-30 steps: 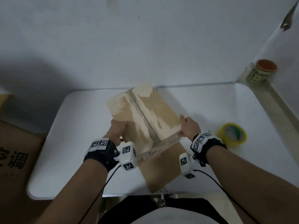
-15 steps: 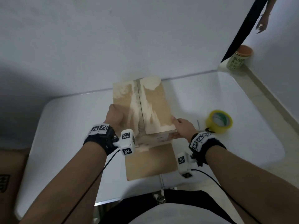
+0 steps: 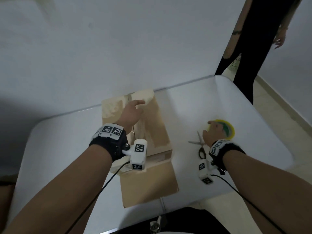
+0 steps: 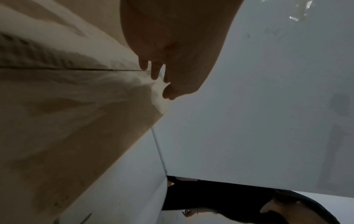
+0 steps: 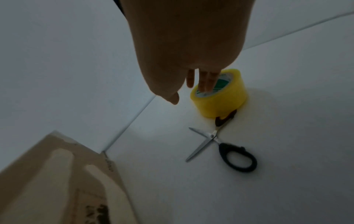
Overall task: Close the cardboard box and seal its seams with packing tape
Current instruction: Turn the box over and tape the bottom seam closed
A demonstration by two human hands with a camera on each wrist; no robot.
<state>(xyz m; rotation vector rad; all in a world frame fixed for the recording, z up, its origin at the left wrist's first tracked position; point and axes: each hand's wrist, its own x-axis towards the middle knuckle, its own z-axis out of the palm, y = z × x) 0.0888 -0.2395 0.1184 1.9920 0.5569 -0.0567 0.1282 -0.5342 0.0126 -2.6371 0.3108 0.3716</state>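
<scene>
The cardboard box (image 3: 157, 125) stands mid-table with its two top flaps folded shut along a centre seam; a near flap (image 3: 148, 183) lies flat towards me. My left hand (image 3: 135, 108) rests on the top near the far end, fingers straight, and in the left wrist view its fingertips (image 4: 155, 75) touch the seam of the box (image 4: 67, 98). My right hand (image 3: 214, 129) is over the yellow tape roll (image 3: 230, 132). In the right wrist view its straight fingers (image 5: 205, 81) reach the roll's (image 5: 222, 100) top rim, thumb apart, not gripping.
Black-handled scissors (image 3: 200, 146) lie half open just left of the roll, also seen in the right wrist view (image 5: 216, 142). The white table (image 3: 194, 102) meets the wall behind the box. A person in black (image 3: 249, 48) stands at the far right corner.
Both hands left the box's near corners. The left hand slid up onto the top towards the far end; the right hand moved right to the tape roll.
</scene>
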